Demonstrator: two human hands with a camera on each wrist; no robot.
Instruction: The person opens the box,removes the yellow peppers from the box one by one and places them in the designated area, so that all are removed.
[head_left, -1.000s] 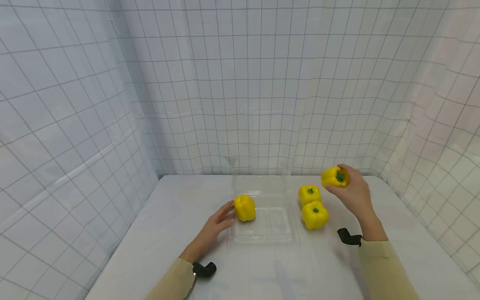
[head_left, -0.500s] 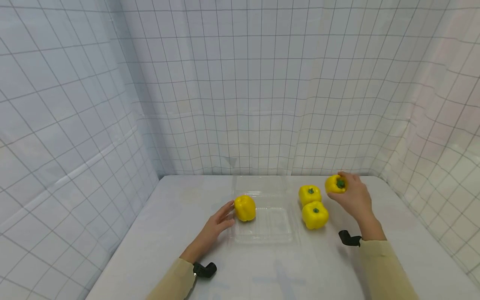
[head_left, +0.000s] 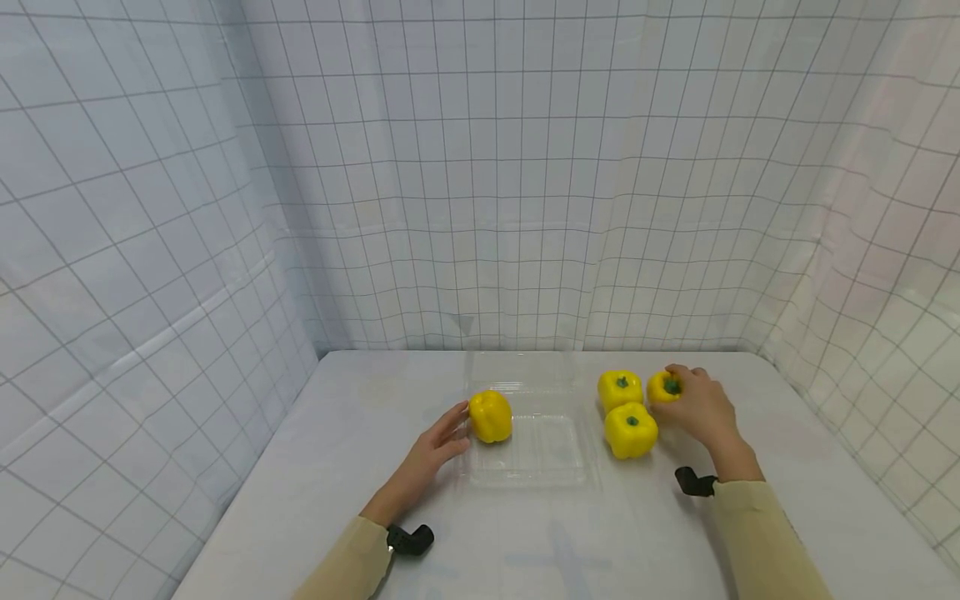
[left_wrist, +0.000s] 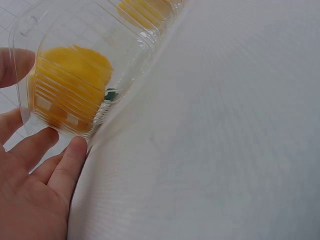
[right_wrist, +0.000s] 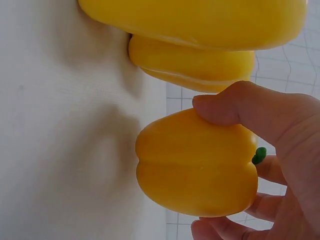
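Note:
In the head view, my right hand (head_left: 697,408) grips a yellow bell pepper (head_left: 663,387) low over the table at the right. Its thumb and fingers (right_wrist: 225,105) lie on opposite sides of the pepper, and the green stem faces the palm. Whether the pepper's base touches the table, I cannot tell. My left hand (head_left: 427,454) rests its fairly straight fingers (left_wrist: 70,160) against the left side of a clear plastic clamshell box (head_left: 551,479). Another yellow bell pepper (head_left: 491,416) lies inside the box at its left, seen through the ribbed wall in the left wrist view.
Two more yellow bell peppers, a rear one (head_left: 618,390) and a front one (head_left: 631,430), stand close together between the box and my right hand. The box's clear lid (head_left: 521,367) lies folded back behind it. Grid-patterned curtains (head_left: 525,208) surround the white table (head_left: 360,417).
My right hand has lowered the bell pepper toward the table, bringing it beside the rear standing pepper. The left hand, the box and the other peppers stay in place.

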